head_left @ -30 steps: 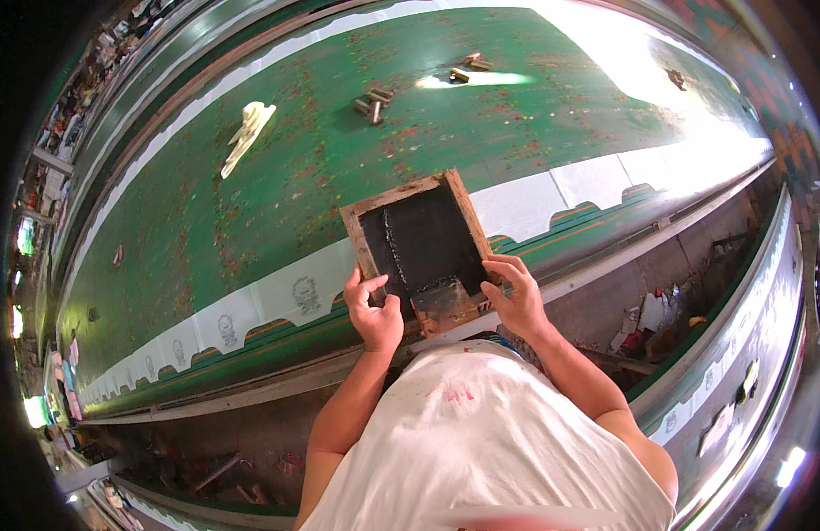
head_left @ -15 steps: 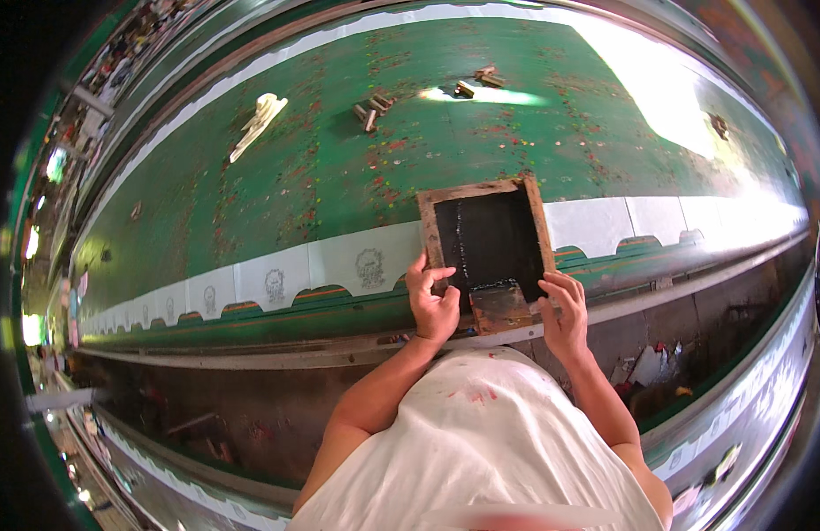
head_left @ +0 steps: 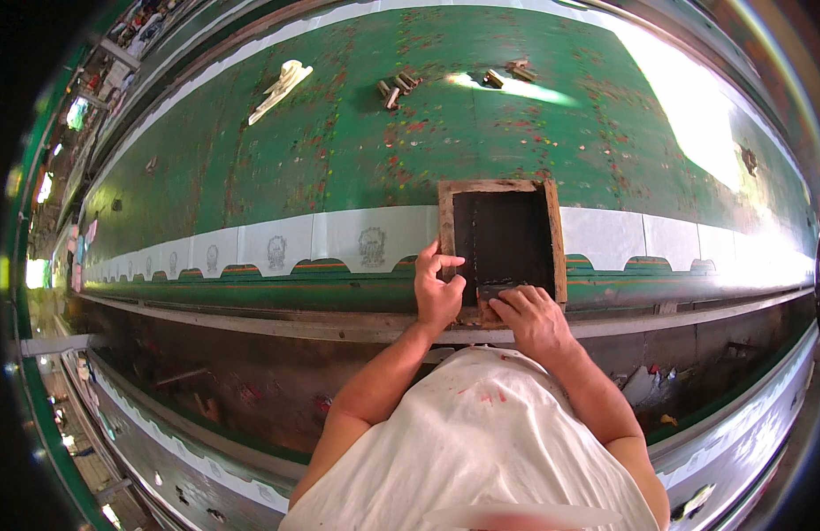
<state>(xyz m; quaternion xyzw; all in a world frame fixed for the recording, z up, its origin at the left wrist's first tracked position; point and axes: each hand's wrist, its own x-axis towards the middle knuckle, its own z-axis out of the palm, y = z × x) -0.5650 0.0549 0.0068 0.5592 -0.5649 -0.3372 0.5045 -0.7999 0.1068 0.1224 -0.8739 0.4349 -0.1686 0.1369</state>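
Note:
A wooden-framed printing screen [head_left: 446, 221] with dark mesh lies across the near edge of the green table, over a strip of white pieces. My left hand [head_left: 439, 288] is closed on its left rail near the close corner, thumb and forefinger over the wood. At the near end of the mesh, a flat dark squeegee [head_left: 487, 310] sits inside the frame. My right hand [head_left: 538, 323] has its fingers bent over the squeegee's top and hides much of it. Left of the screen, the white pieces [head_left: 329, 234] carry dark round emblems; those to its right [head_left: 605, 234] look blank.
The long green table [head_left: 357, 159] is speckled with paint. Short brown blocks [head_left: 398, 88] and more blocks [head_left: 507, 74] lie farther back, beside a crumpled pale cloth [head_left: 282, 88]. A metal rail [head_left: 348, 329] runs along the near edge. Bright sunlight washes out the right side.
My right hand has moved left from beside the screen's right rail onto the squeegee. The screen has turned straighter and shifted slightly right, with my left hand still on its left rail.

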